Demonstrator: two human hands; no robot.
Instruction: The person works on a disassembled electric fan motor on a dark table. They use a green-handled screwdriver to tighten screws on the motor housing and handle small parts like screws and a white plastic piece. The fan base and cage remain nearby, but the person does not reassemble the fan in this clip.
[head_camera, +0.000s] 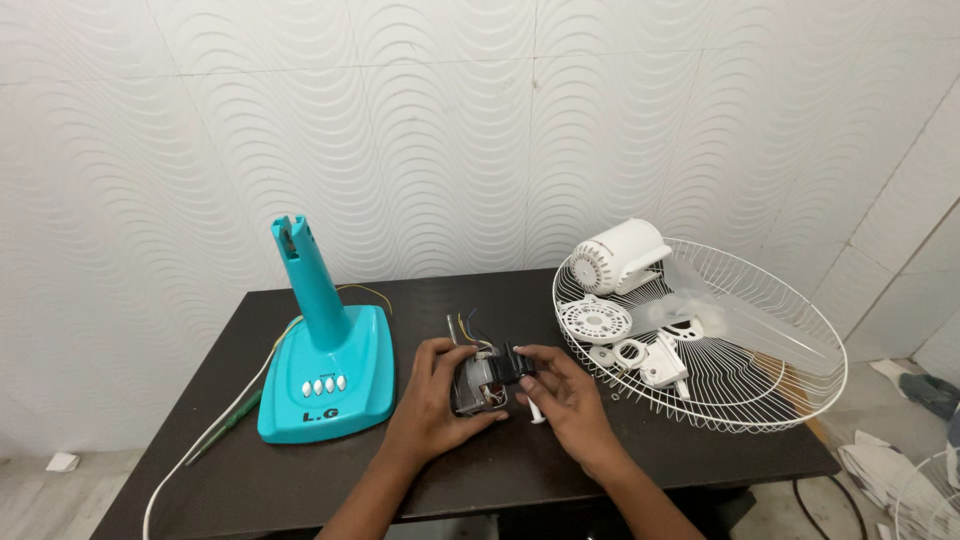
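Cupping a small fan motor (482, 385) from its left side, the left hand (432, 400) has its fingers (470, 417) curled closed around the metal body, thumb along the top. The right hand (560, 395) meets it from the right, fingers pinched on a black part at the motor's upper right edge. The motor sits low over the dark counter (300, 470), between a turquoise fan base (330, 385) and a white wire fan guard (740, 370) holding loose white fan parts.
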